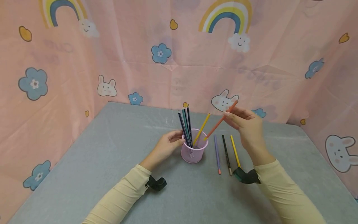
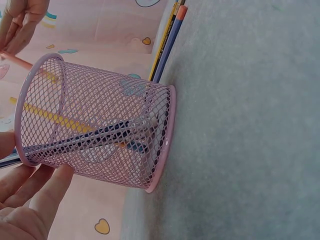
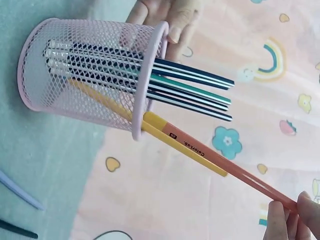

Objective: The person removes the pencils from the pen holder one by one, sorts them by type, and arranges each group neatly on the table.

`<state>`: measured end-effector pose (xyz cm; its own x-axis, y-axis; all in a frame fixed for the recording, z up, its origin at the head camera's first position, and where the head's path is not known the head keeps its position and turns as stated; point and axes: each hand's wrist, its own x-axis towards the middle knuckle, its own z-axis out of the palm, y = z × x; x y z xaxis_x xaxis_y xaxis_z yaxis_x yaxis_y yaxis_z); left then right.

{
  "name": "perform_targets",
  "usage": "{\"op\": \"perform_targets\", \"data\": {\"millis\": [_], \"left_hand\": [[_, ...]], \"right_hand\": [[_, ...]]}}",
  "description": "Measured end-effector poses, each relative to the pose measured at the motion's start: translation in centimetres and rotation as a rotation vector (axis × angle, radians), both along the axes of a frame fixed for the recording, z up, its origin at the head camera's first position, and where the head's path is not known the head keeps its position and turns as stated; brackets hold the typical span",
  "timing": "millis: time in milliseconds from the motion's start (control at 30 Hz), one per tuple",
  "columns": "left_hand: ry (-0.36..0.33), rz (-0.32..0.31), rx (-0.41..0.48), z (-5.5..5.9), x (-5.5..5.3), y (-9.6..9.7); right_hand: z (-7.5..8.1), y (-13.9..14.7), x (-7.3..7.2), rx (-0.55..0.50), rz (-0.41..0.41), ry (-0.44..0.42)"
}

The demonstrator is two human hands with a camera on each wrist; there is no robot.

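The left hand (image 1: 165,145) holds a pink cup (image 1: 195,156); the right hand (image 1: 249,128) pinches an orange pencil (image 1: 217,124).

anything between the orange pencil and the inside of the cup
Nothing visible blocks it: the right hand holds the orange pencil with its yellow end at the rim of the pink cup. A yellow pencil inside leans close by.

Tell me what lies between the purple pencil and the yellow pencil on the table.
One dark pencil lies between the purple pencil and the yellow pencil on the table, with gaps on both sides; the head view shows it.
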<state>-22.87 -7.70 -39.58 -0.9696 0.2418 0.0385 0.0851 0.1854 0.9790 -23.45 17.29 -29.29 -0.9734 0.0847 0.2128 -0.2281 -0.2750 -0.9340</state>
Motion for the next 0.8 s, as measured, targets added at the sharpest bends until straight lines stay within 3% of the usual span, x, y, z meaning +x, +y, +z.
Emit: {"op": "perform_targets", "data": {"millis": [400, 800], "left_hand": [[-0.003, 0.000, 0.008, -0.1, -0.1, 0.0], [0.012, 0.001, 0.001, 0.0, -0.1, 0.1]], "right_hand": [[1.3, 2.7, 0.8, 0.003, -0.007, 0.022], [-0.7, 5.2, 1.1, 0.313, -0.072, -0.069]]}}
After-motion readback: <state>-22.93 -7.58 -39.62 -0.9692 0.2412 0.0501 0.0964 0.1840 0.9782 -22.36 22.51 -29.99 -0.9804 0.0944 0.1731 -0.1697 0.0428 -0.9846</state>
